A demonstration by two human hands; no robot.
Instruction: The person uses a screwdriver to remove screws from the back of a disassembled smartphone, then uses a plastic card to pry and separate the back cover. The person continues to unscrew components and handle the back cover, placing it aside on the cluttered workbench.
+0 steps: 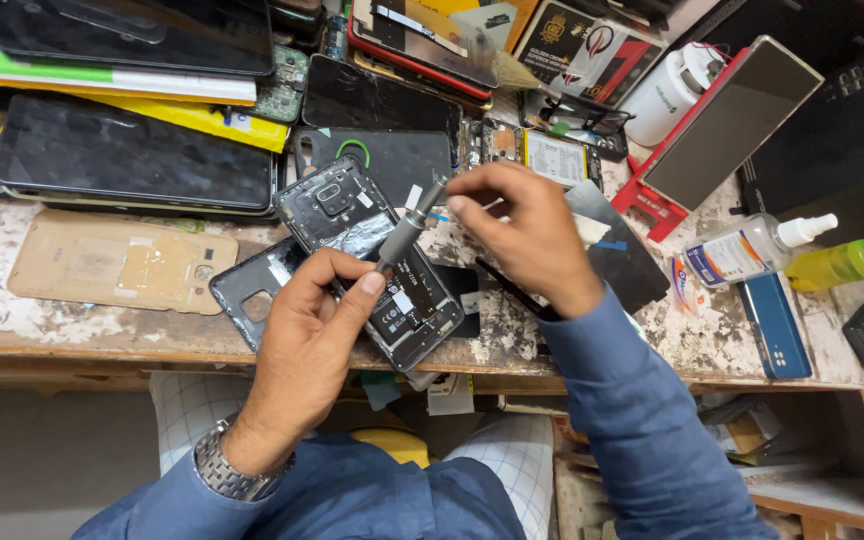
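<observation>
While both hands meet over the worn workbench (72, 330), the head view shows:

Left hand: the left hand (302, 330) is curled around the grey handle of a small screwdriver (404, 235), thumb pressed along its shaft; a metal watch (227, 470) sits on the wrist.
Right hand: the right hand (527, 235) is pinched at the screwdriver's upper tip, thumb and forefinger closed on it.
Screwdriver: tilted, held just above the opened phone (372, 260), between the two hands.
Opened phone: lies back-up and slanted near the bench's front edge, its dark inner frame and camera module exposed.
Beside it: a tan back cover (117, 262) to the left, a black panel (617, 255) to the right.
Farther right: a clear spray bottle (752, 248) lying down, a yellow-green bottle (852, 260), a blue phone (774, 325).
Behind: stacked tablets and screens (132, 155).
</observation>
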